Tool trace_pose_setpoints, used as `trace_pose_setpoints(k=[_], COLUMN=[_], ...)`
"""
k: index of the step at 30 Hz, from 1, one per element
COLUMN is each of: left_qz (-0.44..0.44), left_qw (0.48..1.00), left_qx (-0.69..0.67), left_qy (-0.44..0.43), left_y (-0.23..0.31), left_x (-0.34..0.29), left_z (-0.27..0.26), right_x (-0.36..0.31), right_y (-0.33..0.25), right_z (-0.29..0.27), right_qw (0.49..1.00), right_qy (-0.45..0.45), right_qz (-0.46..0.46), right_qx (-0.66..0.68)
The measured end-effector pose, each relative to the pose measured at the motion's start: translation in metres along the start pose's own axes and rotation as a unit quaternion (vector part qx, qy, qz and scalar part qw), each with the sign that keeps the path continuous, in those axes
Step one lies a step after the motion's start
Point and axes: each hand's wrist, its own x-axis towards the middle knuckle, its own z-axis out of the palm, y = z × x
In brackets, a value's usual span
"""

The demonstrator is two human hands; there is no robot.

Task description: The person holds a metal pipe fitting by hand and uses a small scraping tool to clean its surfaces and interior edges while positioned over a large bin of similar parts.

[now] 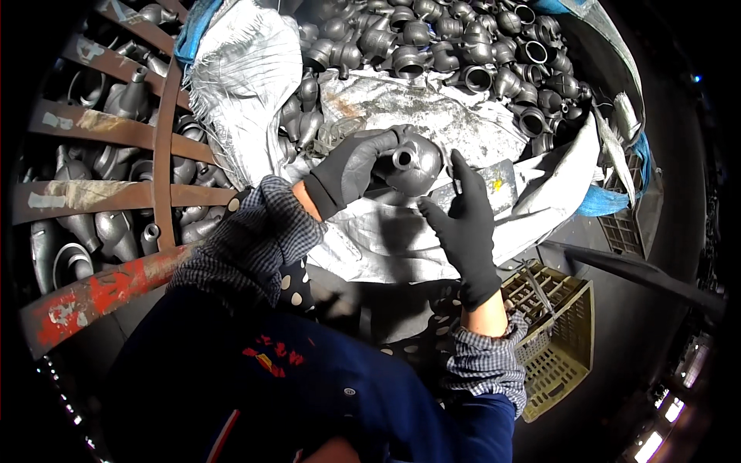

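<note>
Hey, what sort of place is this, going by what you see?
Probably a factory or workshop handling metal castings: a white sack holds a heap of dark, hollow parts, more sit behind a brown slatted frame, and the gloved left hand holds a similar part.

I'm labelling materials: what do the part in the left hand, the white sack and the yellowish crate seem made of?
Part: probably metal, satin dark grey, with shiny highlights. White sack: likely woven plastic, faintly glossy, with frayed edge strands. Yellowish crate: likely moulded plastic, fairly matte, with slotted walls.
</note>
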Motion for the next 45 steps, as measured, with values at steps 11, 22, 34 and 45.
trace_pose_setpoints(k=[11,22,34,45], left_qz=[0.073,0.089,0.087,0.063], left_qw=[0.996,0.992,0.99,0.983], left_qx=[-0.037,-0.09,-0.105,-0.173], left_qy=[-0.028,-0.007,-0.036,0.022], left_y=[0.005,0.0,-0.004,0.007], left_x=[-0.003,-0.002,-0.003,-0.006], left_z=[-0.01,-0.013,-0.018,-0.006], right_x=[-0.007,-0.01,-0.009,-0.01], right_y=[-0.027,-0.019,-0.017,-0.017], right_z=[-0.013,-0.008,-0.007,-0.017], right_qw=[0.995,0.997,0.984,0.983], right_qy=[-0.014,0.027,0.036,-0.033], right_qz=[0.017,-0.074,-0.084,0.091], right_qx=[0.095,-0.002,-0.156,0.156])
